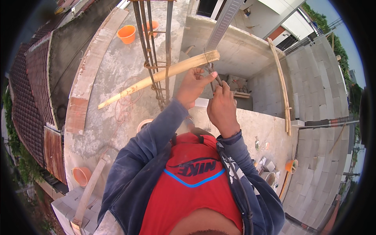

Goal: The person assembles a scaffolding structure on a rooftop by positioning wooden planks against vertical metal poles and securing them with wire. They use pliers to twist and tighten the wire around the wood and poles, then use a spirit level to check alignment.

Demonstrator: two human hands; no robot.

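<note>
My left hand [191, 85] reaches up to the right end of a long bamboo pole [156, 76] and pinches a thin binding wire [205, 58] that loops around it. My right hand [222, 107] sits just below and right, closed on a dark metal tool [214, 74] whose tip meets the wire between the two hands. The pole runs diagonally down to the left and crosses a vertical cage of rusty steel rebar [154, 43], where it is tied on. Both blue sleeves rise from the lower edge over a red shirt.
Far below lies a concrete roof slab [113, 78] with two orange buckets [127, 34], a coil of wire and a wooden plank [88, 192]. A second bamboo pole [281, 84] leans on the grey block wall [317, 86] at right. More buckets [291, 165] stand lower right.
</note>
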